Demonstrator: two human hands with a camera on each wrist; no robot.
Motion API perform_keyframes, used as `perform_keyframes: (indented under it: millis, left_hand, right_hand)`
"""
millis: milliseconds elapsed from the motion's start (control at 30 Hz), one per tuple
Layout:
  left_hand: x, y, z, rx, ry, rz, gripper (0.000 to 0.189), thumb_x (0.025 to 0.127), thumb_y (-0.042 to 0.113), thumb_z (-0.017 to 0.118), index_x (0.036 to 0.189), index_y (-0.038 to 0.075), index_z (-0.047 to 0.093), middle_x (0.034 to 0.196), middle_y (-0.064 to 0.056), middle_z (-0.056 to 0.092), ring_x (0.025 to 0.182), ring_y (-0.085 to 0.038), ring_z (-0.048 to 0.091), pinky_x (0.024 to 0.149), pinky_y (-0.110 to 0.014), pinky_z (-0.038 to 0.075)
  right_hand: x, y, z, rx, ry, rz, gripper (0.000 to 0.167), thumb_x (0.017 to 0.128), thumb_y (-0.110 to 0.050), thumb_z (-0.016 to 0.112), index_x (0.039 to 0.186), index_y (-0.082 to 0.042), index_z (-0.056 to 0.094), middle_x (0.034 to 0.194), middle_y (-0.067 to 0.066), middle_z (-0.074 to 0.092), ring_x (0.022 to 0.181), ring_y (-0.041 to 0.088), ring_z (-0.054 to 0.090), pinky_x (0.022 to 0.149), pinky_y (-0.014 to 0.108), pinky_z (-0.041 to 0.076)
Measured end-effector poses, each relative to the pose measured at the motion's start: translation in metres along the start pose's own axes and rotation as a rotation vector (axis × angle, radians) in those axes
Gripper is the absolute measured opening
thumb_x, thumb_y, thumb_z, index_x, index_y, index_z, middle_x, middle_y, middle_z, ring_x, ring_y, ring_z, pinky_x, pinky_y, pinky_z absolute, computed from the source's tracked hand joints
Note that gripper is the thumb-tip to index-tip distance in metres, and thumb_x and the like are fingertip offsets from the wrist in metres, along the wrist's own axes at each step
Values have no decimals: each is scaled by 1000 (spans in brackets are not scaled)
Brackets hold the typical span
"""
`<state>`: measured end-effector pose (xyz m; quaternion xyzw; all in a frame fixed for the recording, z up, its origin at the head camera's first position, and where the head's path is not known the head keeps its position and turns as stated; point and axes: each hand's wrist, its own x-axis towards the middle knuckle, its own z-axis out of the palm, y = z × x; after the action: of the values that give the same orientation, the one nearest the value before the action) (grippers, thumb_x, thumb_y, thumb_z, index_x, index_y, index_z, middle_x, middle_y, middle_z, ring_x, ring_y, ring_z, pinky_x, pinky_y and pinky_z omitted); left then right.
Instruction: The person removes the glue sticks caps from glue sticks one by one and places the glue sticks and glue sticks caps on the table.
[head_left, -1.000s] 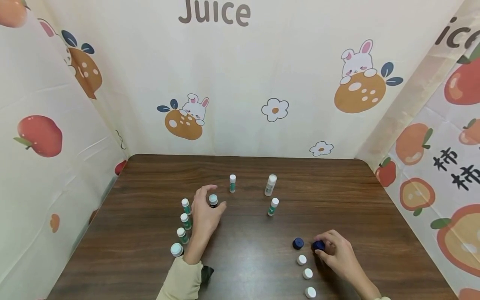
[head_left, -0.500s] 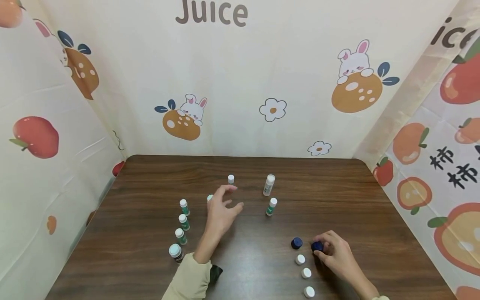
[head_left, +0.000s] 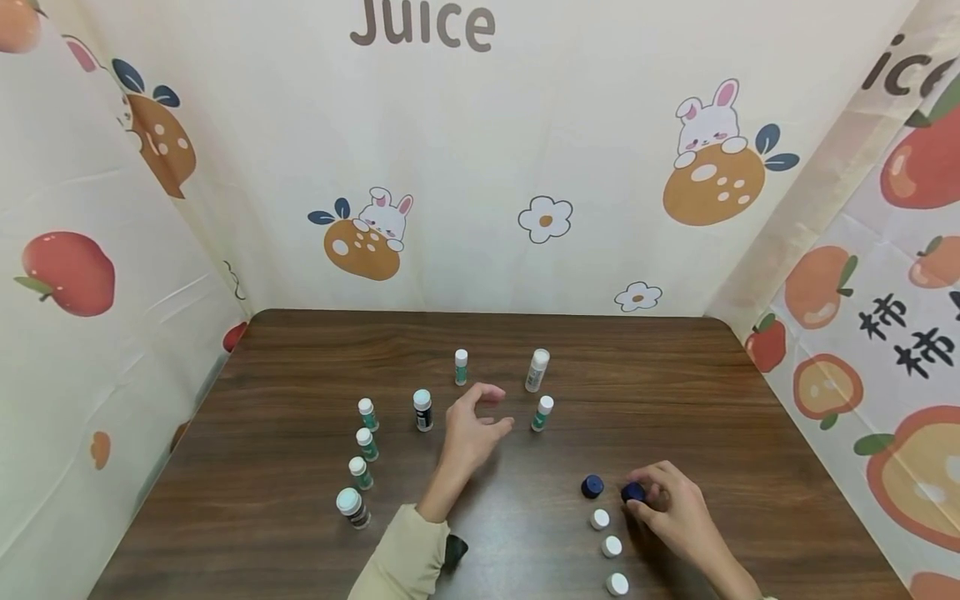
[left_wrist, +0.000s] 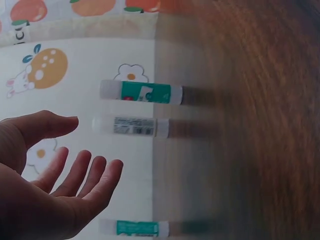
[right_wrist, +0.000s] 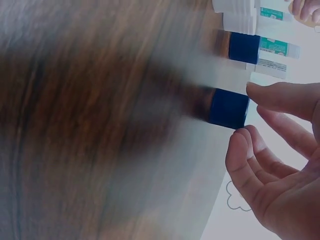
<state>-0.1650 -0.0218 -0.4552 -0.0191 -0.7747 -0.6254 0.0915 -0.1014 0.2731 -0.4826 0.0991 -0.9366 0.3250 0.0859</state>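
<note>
My left hand (head_left: 474, 429) hovers over the middle of the table, thumb and fingers spread, holding nothing. Nearest to it is an upright glue stick (head_left: 542, 413) with a green label and white cap. Behind stand a pale-labelled glue stick (head_left: 536, 372) and another green-labelled glue stick (head_left: 461, 367). In the left wrist view, a gap separates the left fingers (left_wrist: 115, 172) from the pale glue stick (left_wrist: 135, 126). At the right, my right hand (head_left: 675, 510) pinches a dark blue cap (right_wrist: 229, 108) between thumb and fingertips; the cap is on the table.
A dark-labelled bottle (head_left: 423, 411) with a white cap stands left of the left hand. Further left runs a row of green glue sticks (head_left: 367, 444), ending in another dark-labelled bottle (head_left: 353, 508). Beside the right hand are a second blue cap (head_left: 592, 487) and several white caps (head_left: 612, 547).
My left hand has moved right, away from the dark-labelled bottle, which now stands uncovered, toward the glue sticks. The right hand has stayed at the blue cap.
</note>
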Motion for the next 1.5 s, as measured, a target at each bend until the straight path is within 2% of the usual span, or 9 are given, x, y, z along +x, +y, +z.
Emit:
perform_keyframes:
  millis: [133,300,367,567,767,1000,1133,1267,1500]
  left_hand:
    - [3,-5,8,10,-11,-23,30,69,0,76,98,3,65,99,-11,67,98,-30,62,76,-36,55]
    - [5,-11,15,3,-28,-57,30,69,1,77,97,3,65,99,-13,67,95,-33,63,69,-28,54]
    - [6,-12,18,3,-36,-61,31,69,2,77,97,3,66,99,-13,67,95,-33,63,68,-28,54]
    - [7,-14,28,41,-55,-57,31,68,4,79,97,5,66,97,-10,69,92,-26,63,77,-39,51]
    - [9,-15,36,21,-74,-53,31,68,2,78,96,4,65,97,-12,68,92,-31,63,81,-47,49]
    - [13,-19,43,49,-68,-56,33,66,0,78,96,6,65,95,-7,68,90,-27,64,80,-43,51]
    - [14,-19,49,55,-66,-54,34,65,-4,77,95,5,65,94,-6,68,89,-25,64,80,-41,51]
    - [14,-17,58,72,-63,-78,34,66,-4,77,96,7,65,92,-2,68,88,-20,64,79,-35,52]
    - [14,-18,67,113,-52,-94,29,68,-1,78,93,6,65,88,-1,67,84,-20,64,76,-31,51]
  right_hand:
    - [-2,-5,-3,-3,16,8,35,62,6,82,90,-10,68,85,0,58,66,8,49,56,24,42]
    - [-4,-12,-5,-4,56,-21,36,61,6,83,89,-11,68,87,-1,59,67,7,49,58,25,44]
    - [-5,-15,-5,-1,76,-44,37,60,7,83,89,-11,68,87,-2,59,67,7,49,58,24,45]
    - [-5,-27,-7,25,111,-101,40,59,9,83,90,-13,68,85,-3,57,66,8,49,52,23,44]
    - [-2,-38,-9,61,110,-112,43,61,10,81,91,-17,67,87,-8,54,65,10,50,47,22,44]
    - [5,-45,-7,83,127,-212,49,58,11,82,94,-17,66,89,-11,53,65,13,51,46,21,46]
    - [6,-50,-9,90,134,-222,49,58,11,82,95,-17,66,91,-11,54,67,12,51,46,22,46]
    - [6,-55,-12,92,135,-232,49,58,11,82,95,-17,66,92,-11,54,67,10,52,46,23,47]
    - [7,-58,-12,108,142,-263,48,59,11,82,95,-17,66,92,-10,55,66,9,51,46,21,46]
